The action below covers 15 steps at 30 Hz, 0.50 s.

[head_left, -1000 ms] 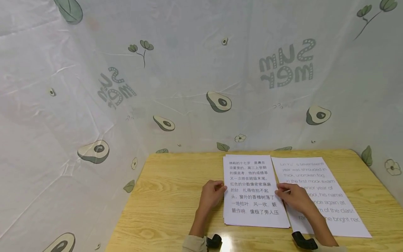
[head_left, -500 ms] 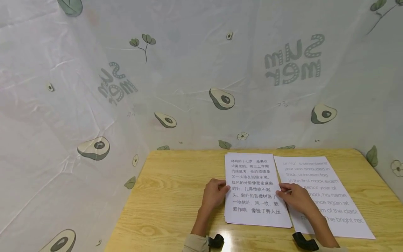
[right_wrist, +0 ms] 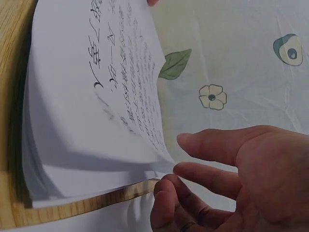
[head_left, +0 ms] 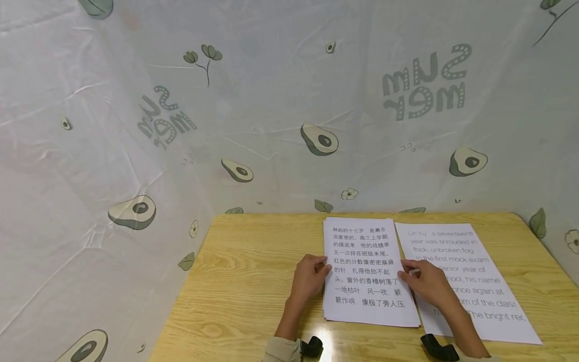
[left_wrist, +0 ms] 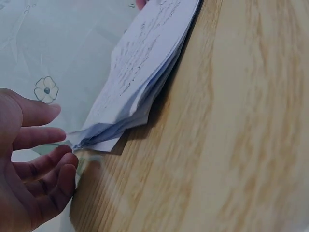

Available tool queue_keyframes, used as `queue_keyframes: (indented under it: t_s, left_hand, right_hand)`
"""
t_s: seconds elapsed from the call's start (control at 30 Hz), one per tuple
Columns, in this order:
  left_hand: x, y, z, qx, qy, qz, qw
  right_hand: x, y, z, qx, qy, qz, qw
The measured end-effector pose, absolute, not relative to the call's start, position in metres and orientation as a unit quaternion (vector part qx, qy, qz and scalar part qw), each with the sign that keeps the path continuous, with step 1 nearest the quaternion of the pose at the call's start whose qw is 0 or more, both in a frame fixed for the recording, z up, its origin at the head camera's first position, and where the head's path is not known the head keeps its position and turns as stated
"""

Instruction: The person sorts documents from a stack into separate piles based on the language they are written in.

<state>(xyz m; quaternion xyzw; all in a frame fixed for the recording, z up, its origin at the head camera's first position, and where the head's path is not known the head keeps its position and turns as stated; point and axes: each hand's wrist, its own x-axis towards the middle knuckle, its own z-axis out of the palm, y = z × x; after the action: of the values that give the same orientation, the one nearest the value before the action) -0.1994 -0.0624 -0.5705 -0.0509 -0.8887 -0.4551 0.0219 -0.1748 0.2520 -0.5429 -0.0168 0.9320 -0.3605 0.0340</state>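
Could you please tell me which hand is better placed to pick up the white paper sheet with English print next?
Probably the right hand: the head view shows it overlapping that sheet, while the left hand is across the white rectangular stack of Chinese-printed paper.

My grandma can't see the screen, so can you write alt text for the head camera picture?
A person's left hand and right hand touch opposite long edges of a stack of Chinese-text paper on a wooden table. The right arm partly covers English-text paper beside it. Behind hangs an avocado-print backdrop.
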Motion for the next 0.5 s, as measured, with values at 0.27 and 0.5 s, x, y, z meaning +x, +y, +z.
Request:
queue_keyframes:
  t_s: [0.27, 0.5]
  left_hand:
    - [-0.1982, -0.0562, -0.5677, -0.053, -0.877, -0.476, 0.031]
    - [-0.198, -0.0523, -0.5707, -0.051, -0.864, -0.499, 0.049]
  right_hand:
    - [-0.1699, 0.249, -0.5392, -0.032, 0.921, -0.387, 0.015]
    - [-0.1681, 0.2485, -0.5388, -0.019, 0.906, -0.422, 0.025]
